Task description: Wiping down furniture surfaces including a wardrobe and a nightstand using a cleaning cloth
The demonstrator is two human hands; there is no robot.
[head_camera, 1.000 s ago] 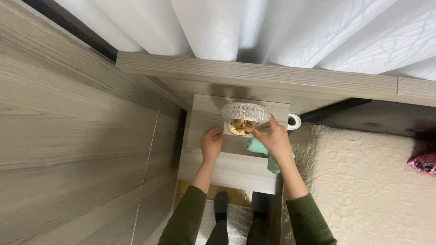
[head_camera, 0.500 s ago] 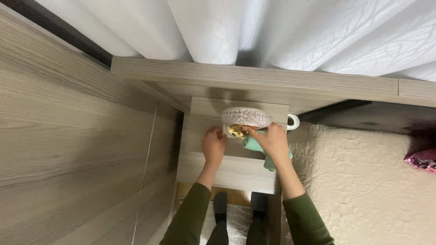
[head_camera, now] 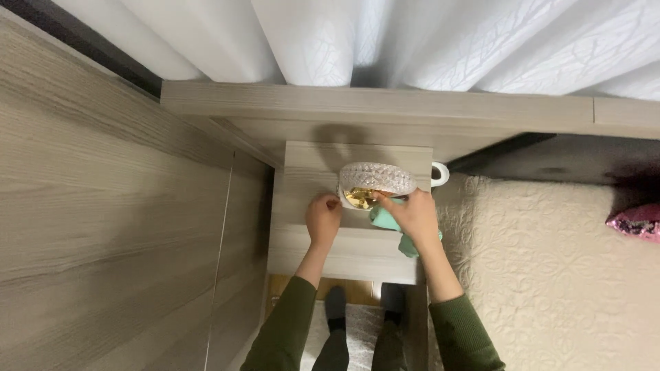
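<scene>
**Wiping the gold base of a bedside lamp**

The small table lamp with a cut-glass dome shade and shiny gold base (head_camera: 376, 180) stood toward the back right of the pale wood-grain nightstand (head_camera: 302, 206), its shade clear and faceted. The step in hand appeared to be wiping the gold base under the shade. The right hand (head_camera: 414, 214) was closed around a crumpled mint-green cloth (head_camera: 386, 221), fingertips pressed to the base. The left hand (head_camera: 323, 218), fingers loosely curled and holding nothing, rested on the nightstand beside the base. A next pass would likely call for steadying the lamp. A white mug (head_camera: 438, 174) sat just behind the lamp; a cream quilted bedspread (head_camera: 550, 275) lay to the right.
</scene>
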